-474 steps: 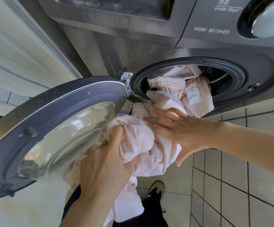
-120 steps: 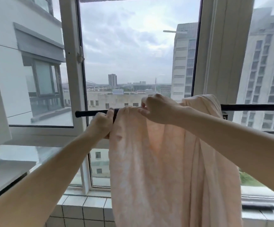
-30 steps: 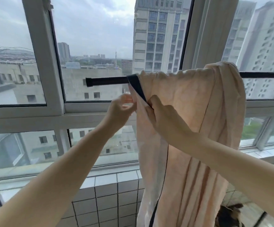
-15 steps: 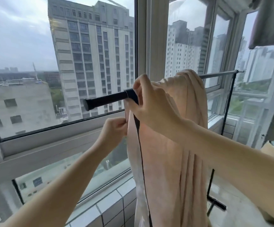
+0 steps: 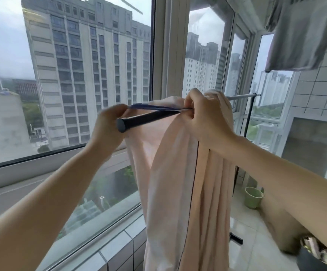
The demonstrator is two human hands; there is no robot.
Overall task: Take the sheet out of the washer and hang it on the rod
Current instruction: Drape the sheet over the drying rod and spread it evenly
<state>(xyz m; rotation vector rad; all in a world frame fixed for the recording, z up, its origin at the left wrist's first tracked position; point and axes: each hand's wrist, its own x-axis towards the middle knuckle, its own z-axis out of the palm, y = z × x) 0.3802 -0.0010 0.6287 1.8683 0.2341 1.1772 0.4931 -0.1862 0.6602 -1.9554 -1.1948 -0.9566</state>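
faced a glazed balcony window [image 5: 162,55] with tower blocks [image 5: 84,65] beyond. pinched the sheet's [image 5: 170,173] dark hem [image 5: 154,107] in the left hand [image 5: 108,126], fingers curled tight, and had raised it from under the rod [image 5: 145,119] to just above the capped end. drew that hem taut across to the right hand [image 5: 205,118], likewise clamped on it. left the sheet draped over the rod's near end, bunched; judged hung, only spreading remaining. saw a grey garment [image 5: 303,36] far right.

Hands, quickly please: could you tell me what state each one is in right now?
Left hand: closed, pinching the dark-trimmed edge of the pink sheet near the rod.
Right hand: closed, gripping the pink sheet bunched over the rod.
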